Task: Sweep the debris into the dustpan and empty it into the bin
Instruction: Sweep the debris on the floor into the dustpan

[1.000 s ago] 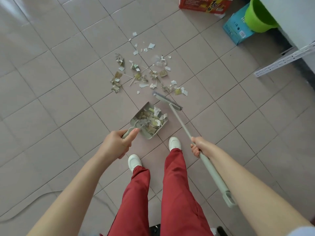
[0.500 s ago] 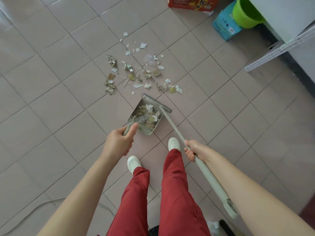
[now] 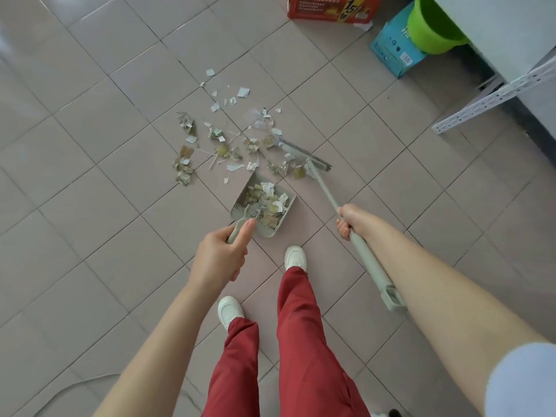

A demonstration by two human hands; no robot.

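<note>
My left hand (image 3: 221, 255) grips the handle of a grey-green dustpan (image 3: 240, 206) that rests on the tiled floor and holds a heap of paper scraps. My right hand (image 3: 350, 219) is closed around the pale handle of a broom (image 3: 328, 197). The broom's head (image 3: 304, 155) sits on the floor beyond the dustpan's mouth, up and to the right, among scraps. Loose debris (image 3: 222, 145), torn paper, leaves and small sticks, lies scattered on the tiles beyond the pan. A green bin (image 3: 433, 28) stands at the top right.
A red carton (image 3: 331, 9) and a blue box (image 3: 394, 52) sit on the floor near the bin. A white perforated shelf rail (image 3: 496, 97) and white cabinet stand at the right. My white shoes (image 3: 294, 257) and red trousers are below the dustpan. A thin cable (image 3: 69, 386) lies lower left.
The broom head has moved away from the dustpan's mouth, up and to the right, to the far side of the debris. The dustpan stays in my left hand with its load.
</note>
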